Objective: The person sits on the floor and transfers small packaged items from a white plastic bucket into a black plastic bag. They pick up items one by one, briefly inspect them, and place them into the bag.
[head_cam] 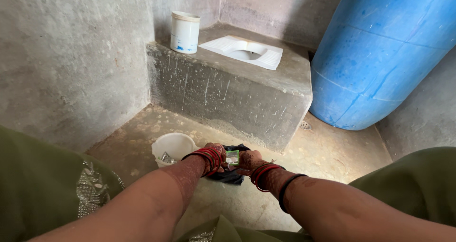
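Both my hands meet low in the middle of the view, over the concrete floor. My left hand (217, 152) and my right hand (248, 160) together pinch a small green sachet (232, 157) between the fingertips. Red bangles ring both wrists, and a black band sits on the right forearm. Right under the hands lies a black bag or cloth (229, 175). A small white bucket (174, 146) stands on the floor just left of my left hand, with something shiny inside it.
A raised concrete step (228, 92) carries a white squat toilet pan (243, 50) and a white plastic jar (184, 31). A large blue drum (380, 56) fills the right side. A floor drain (305, 125) sits by the drum. Grey walls close in on the left and behind.
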